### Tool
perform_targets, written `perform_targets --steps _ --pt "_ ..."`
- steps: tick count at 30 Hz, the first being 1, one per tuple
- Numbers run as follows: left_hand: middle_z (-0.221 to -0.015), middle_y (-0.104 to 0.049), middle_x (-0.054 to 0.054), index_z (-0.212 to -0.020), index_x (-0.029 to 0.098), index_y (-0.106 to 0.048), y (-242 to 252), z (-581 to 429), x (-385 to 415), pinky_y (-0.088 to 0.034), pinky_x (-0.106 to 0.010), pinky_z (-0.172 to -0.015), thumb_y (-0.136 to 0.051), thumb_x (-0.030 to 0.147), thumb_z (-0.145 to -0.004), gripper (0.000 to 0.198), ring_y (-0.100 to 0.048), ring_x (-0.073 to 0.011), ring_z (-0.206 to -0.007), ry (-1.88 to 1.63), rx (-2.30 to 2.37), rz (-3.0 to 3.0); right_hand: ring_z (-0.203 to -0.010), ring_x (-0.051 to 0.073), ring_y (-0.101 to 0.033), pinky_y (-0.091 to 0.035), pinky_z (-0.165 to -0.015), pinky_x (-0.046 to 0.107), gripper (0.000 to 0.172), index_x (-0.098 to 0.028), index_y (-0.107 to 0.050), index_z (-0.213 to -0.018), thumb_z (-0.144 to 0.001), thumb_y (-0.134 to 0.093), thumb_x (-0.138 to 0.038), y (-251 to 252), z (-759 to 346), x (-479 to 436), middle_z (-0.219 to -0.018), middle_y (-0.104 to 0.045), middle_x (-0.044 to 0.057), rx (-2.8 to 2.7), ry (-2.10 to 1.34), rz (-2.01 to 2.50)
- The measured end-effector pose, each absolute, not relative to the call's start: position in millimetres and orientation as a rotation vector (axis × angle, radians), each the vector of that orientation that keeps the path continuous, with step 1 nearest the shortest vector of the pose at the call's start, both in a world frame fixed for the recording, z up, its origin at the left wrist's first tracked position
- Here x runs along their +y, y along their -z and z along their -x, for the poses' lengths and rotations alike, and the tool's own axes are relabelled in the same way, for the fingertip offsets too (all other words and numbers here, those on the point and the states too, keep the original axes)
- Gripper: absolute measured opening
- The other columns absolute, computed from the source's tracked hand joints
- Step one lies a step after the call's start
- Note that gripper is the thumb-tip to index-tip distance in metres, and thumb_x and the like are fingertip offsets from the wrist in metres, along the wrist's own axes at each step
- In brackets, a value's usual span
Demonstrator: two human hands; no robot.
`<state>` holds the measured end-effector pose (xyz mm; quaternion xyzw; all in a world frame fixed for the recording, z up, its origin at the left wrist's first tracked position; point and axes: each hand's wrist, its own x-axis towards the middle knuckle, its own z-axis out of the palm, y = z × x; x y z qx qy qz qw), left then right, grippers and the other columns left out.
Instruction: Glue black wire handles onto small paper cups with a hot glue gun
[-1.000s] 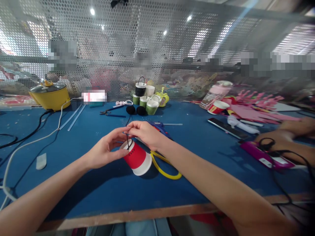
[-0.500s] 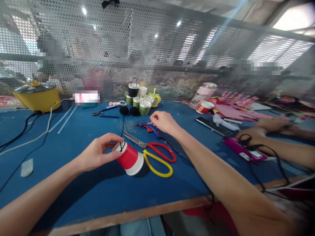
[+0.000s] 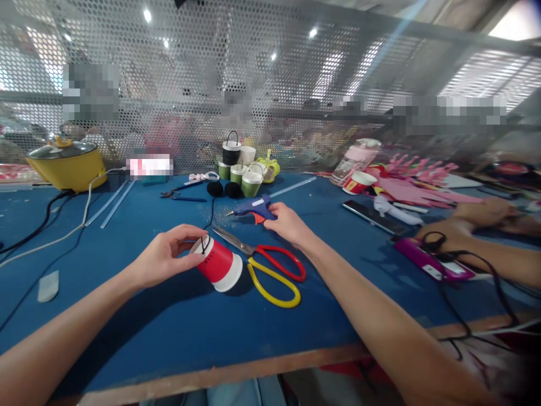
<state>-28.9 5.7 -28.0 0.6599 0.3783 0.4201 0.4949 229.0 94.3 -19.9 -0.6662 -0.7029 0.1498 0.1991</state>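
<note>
My left hand (image 3: 167,256) grips a red and white paper cup (image 3: 220,264) by its narrow end, tilting it on its side just above the table. A thin black cord loops at that end of the cup and trails toward the back. My right hand (image 3: 287,223) is closed round the handle of a blue glue gun (image 3: 256,208) with a red trigger; its nozzle points left. A clear glue stick (image 3: 293,186) sticks out behind the gun. Between my hands lie large scissors (image 3: 253,248) with one red and one yellow handle, blades pointing to the back left.
Small green, white and black cups (image 3: 249,181) are grouped at the back beside two black balls (image 3: 224,189). Pliers (image 3: 181,196) and a yellow electric pot (image 3: 67,163) are leftward. Rightward are a phone (image 3: 372,217), a purple box (image 3: 431,259) and a co-worker's hands (image 3: 460,225).
My right hand has taken hold of the glue gun and lifted it, with the glue stick now showing behind. The cup in my left hand has shifted slightly up and left.
</note>
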Motion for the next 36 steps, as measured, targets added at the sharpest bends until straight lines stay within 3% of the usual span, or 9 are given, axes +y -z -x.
perform_targets --steps 3,6,12,17,27,36 --pt "-0.106 -0.056 -0.01 -0.099 0.014 -0.058 27.6 29.7 6.4 -0.042 -0.041 -0.089 -0.065 0.026 -0.068 0.034 -0.054 -0.0222 -0.097 -1.021 0.919 -1.582 -0.064 0.012 -0.057 -0.043 -0.056 0.021 0.021 -0.013 -0.054 -0.088 -0.07 -0.057 -0.022 4.8 -226.3 76.5 -0.076 -0.062 0.004 -1.834 -0.928 1.458" --pt "-0.104 -0.057 -0.01 -0.098 0.013 -0.059 27.8 31.6 8.2 -0.042 -0.042 -0.089 -0.066 0.026 -0.067 0.035 -0.054 -0.0223 -0.097 -1.042 0.922 -1.565 -0.047 0.008 -0.045 -0.037 -0.046 0.021 0.021 -0.014 -0.053 -0.068 -0.069 -0.06 -0.034 -8.1 -219.7 54.4 -0.052 -0.05 -0.002 -1.853 -1.037 1.349" --pt "-0.106 -0.058 -0.01 -0.1 0.014 -0.057 30.5 36.8 13.4 -0.042 -0.042 -0.089 -0.066 0.024 -0.068 0.035 -0.055 -0.0219 -0.097 -1.042 0.909 -1.538 -0.049 0.009 -0.049 -0.042 -0.049 0.022 0.015 -0.015 -0.06 -0.078 -0.076 -0.052 -0.028 -16.2 -205.6 19.5 -0.06 -0.056 0.0 -2.081 -1.001 1.156" --pt "-0.108 -0.057 -0.01 -0.102 0.013 -0.056 31.1 38.2 14.1 -0.043 -0.041 -0.089 -0.067 0.024 -0.068 0.037 -0.055 -0.0218 -0.098 -1.03 0.929 -1.498 -0.058 0.014 -0.055 -0.044 -0.057 0.026 0.015 -0.018 -0.061 -0.069 -0.075 -0.053 -0.029 -11.1 -204.0 9.6 -0.064 -0.062 0.001 -2.239 -0.664 1.164" --pt "-0.106 -0.059 -0.01 -0.102 0.013 -0.056 30.1 37.4 14.0 -0.043 -0.04 -0.088 -0.066 0.023 -0.068 0.037 -0.056 -0.0209 -0.096 -1.026 0.941 -1.453 -0.074 0.02 -0.06 -0.047 -0.069 0.032 0.016 -0.022 -0.064 -0.077 -0.077 -0.05 -0.028 -13.3 -201.0 6.5 -0.074 -0.065 0.006 -2.49 -0.236 1.01" --pt "-0.104 -0.06 -0.009 -0.101 0.014 -0.058 30.3 36.8 14.5 -0.043 -0.041 -0.088 -0.067 0.024 -0.066 0.037 -0.057 -0.0204 -0.094 -1.041 0.935 -1.466 -0.053 0.014 -0.053 -0.044 -0.053 0.027 0.015 -0.022 -0.062 -0.073 -0.078 -0.048 -0.026 -14.6 -200.0 3.8 -0.061 -0.059 0.003 -2.4 -0.398 1.038"
